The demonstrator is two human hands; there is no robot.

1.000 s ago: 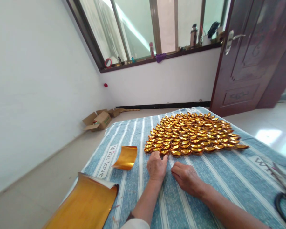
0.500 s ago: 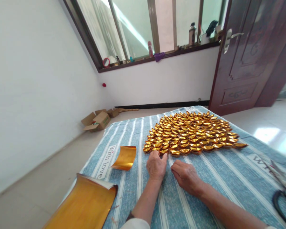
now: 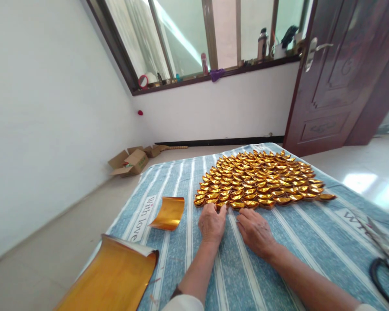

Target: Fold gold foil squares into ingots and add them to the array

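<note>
Many gold foil paper ingots (image 3: 259, 179) stand in tight rows on the striped blue-and-white cloth (image 3: 233, 276). At the near left of the rows, my left hand (image 3: 211, 224) has its thumb and fingers closed around a front-row ingot (image 3: 222, 205). My right hand (image 3: 254, 231) is just to its right, fingers curled and pressed together at the front row. What its fingertips hold, if anything, is hidden. A small curled sheet of gold foil paper (image 3: 168, 213) lies left of my left hand. Closer to me is a larger stack of gold foil paper (image 3: 113, 276).
Scissors with black handles (image 3: 384, 263) rest at the right edge of the cloth. Open cardboard boxes (image 3: 131, 163) sit on the floor beyond the left side. A dark red door (image 3: 333, 86) stands at the right, and bottles line the windowsill (image 3: 246, 67).
My right hand has moved slightly forward, up to the front row of ingots. My left hand stays at the same ingot. The view has shifted a little.
</note>
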